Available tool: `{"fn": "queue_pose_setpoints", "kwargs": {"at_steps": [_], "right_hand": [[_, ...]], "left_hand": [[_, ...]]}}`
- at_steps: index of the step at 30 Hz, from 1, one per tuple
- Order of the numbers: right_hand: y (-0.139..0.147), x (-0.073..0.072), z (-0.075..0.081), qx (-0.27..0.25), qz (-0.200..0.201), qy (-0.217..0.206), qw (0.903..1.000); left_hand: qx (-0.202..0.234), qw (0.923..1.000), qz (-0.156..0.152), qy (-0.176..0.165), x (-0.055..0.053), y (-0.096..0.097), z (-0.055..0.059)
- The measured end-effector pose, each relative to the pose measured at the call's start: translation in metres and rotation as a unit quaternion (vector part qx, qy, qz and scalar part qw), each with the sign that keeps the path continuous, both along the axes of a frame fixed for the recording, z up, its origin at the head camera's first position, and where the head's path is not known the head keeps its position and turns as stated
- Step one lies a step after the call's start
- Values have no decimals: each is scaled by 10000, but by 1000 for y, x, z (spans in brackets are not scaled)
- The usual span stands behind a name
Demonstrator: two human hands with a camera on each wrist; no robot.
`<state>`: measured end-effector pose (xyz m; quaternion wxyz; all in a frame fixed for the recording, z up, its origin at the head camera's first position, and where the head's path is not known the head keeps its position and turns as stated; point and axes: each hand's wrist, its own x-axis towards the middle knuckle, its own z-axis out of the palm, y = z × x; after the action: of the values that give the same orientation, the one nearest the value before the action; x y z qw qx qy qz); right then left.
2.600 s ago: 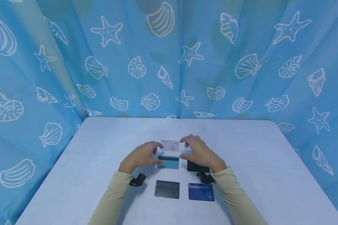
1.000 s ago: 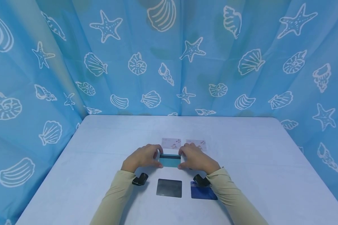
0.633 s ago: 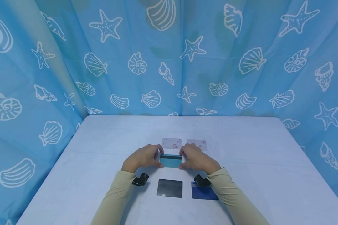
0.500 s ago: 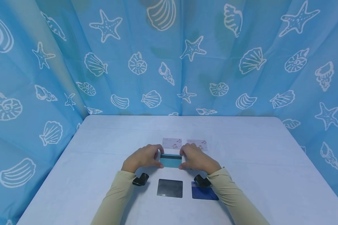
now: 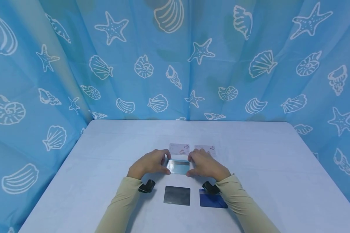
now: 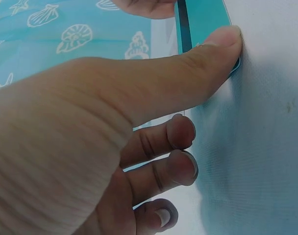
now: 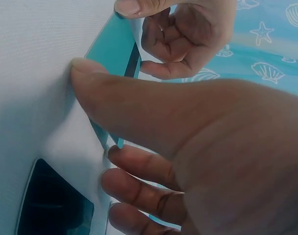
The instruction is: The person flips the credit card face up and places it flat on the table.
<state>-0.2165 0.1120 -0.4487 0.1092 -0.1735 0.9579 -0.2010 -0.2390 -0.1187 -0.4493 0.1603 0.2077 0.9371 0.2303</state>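
Observation:
A teal card with a dark stripe (image 5: pixel 178 167) is held by its two short ends between my hands, in the middle of the table. My left hand (image 5: pixel 151 162) pinches its left end with thumb and forefinger; the other fingers are loosely bent in the left wrist view. At the other end, my right hand (image 5: pixel 206 165) pinches it the same way. The card looks tilted and catches the light in the head view. Under my right hand lies a black card (image 7: pixel 56 203), almost hidden in the head view.
Two pale printed cards, one on the left (image 5: pixel 179 149) and one on the right (image 5: pixel 205 149), lie just beyond my hands. Nearer me are a dark grey card (image 5: pixel 177 195) and a blue card (image 5: pixel 213 199). The white table (image 5: pixel 110 139) ends at a blue shell-patterned curtain (image 5: pixel 119 81).
Both hands have closed in from beside the teal card and now pinch its ends. Its face has tilted and turned shiny since half a second ago. The right pale card has come into view.

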Motion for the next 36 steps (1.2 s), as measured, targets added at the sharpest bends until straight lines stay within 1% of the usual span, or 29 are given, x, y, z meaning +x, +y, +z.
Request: {"fn": "queue_pose_setpoints", "kwargs": {"at_steps": [6,13,20,26,31,36], "right_hand": [[0,0,0,38,47,-51,10000],[1,0,0,41,63,-11,10000],[0,-1,0,40,2,-24,10000],[-1,-1,0,158,-21,77,9998],[-3,0,2,206,-44,75,9998],[-2,0,4,188,20,71,9998]], "left_hand": [[-41,10000,31,11,0,0,1],[-146,9999,23,88,-1,-1,-2],[-143,9999,33,69,-1,-2,-3],[-144,9999,33,78,-1,-2,-2],[-157,9999,47,46,-1,-2,-2],[-172,9998,38,24,-3,-2,-3]]}}
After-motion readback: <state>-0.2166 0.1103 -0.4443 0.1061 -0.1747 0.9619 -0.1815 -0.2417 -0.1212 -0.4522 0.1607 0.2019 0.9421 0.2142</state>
